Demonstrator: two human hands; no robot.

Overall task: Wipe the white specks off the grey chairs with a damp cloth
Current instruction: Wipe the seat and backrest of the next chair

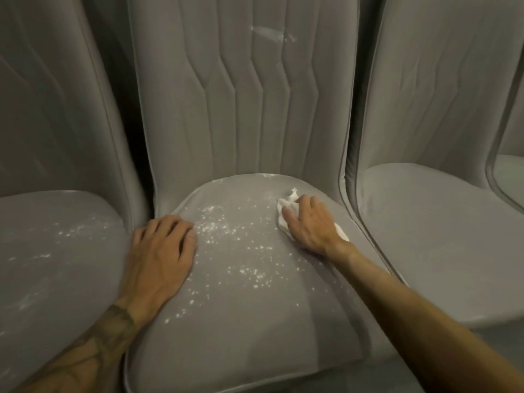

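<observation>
A grey upholstered chair fills the middle of the head view; its seat (243, 330) is scattered with white specks (243, 251), and a white smear (272, 34) marks its backrest. My right hand (309, 222) lies flat on a white cloth (285, 205) at the seat's back right, fingers spread and pressing it down. My left hand (161, 251) rests palm down on the seat's left edge, fingers straight and holding nothing. The cloth is mostly hidden under my right hand.
A second grey chair (51, 251) stands on the left with white specks and smears on its seat. A third grey chair (436, 236) stands on the right, its seat looking free of specks. The edge of another seat (510, 177) shows at far right.
</observation>
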